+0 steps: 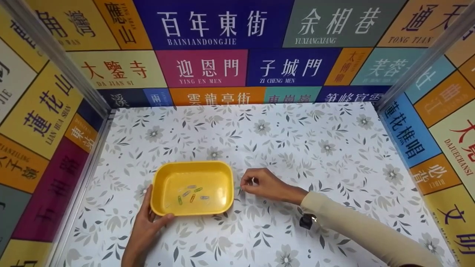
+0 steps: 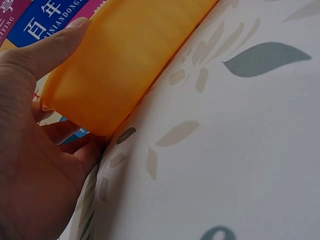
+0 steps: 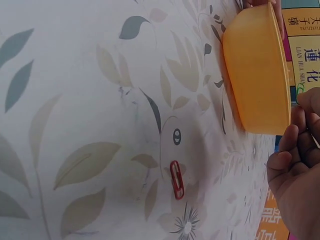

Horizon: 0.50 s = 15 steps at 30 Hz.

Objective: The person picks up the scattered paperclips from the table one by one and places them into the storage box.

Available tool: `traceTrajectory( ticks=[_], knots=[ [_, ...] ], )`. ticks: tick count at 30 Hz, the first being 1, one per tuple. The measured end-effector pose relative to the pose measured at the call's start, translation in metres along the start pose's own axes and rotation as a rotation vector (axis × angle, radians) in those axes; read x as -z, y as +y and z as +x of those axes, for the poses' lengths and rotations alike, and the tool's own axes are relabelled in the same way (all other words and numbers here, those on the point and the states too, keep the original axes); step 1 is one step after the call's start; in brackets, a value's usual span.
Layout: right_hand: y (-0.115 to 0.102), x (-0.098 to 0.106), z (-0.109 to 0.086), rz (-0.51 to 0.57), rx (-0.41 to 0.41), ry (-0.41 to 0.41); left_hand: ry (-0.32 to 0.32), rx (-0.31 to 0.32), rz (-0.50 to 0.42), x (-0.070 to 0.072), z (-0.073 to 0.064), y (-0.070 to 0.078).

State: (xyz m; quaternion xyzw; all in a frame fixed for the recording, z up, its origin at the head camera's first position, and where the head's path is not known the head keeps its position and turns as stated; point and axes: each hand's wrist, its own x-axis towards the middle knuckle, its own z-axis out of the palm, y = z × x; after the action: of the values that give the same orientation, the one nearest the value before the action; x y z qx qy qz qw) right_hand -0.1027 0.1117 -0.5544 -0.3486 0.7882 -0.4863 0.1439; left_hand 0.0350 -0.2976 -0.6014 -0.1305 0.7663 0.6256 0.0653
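Note:
A shallow yellow tray (image 1: 219, 167) stands on the patterned tabletop with several coloured paper clips (image 1: 192, 198) on its floor. At its near left corner my left hand (image 1: 148, 223) grips it, thumb on the rim and fingers round the outer wall (image 2: 120, 65). Just right of the tray, my right hand (image 1: 268, 185) pinches a small green paper clip (image 3: 300, 90) between thumb and forefinger. A red paper clip (image 3: 177, 180) lies on the tabletop in the right wrist view; I cannot make it out in the head view.
White cloth with grey leaves and flowers (image 1: 297, 129) covers the tabletop. Upright panels with coloured Chinese signs (image 1: 202, 68) enclose it at the back, the left and the right (image 1: 408, 141). A dark wrist device (image 1: 306, 221) sits at the right sleeve's cuff.

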Motion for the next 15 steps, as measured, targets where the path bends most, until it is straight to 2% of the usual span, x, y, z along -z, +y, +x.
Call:
traceTrajectory(
  ticks=[7,15],
  knots=[
    [-0.005,0.003,0.006,0.023,0.013,-0.016,-0.002,-0.012,-0.015,0.0,-0.002,0.0],
    [-0.008,0.005,0.013,0.01,0.005,-0.063,-0.003,0.007,-0.015,0.001,-0.001,0.0]
  ],
)
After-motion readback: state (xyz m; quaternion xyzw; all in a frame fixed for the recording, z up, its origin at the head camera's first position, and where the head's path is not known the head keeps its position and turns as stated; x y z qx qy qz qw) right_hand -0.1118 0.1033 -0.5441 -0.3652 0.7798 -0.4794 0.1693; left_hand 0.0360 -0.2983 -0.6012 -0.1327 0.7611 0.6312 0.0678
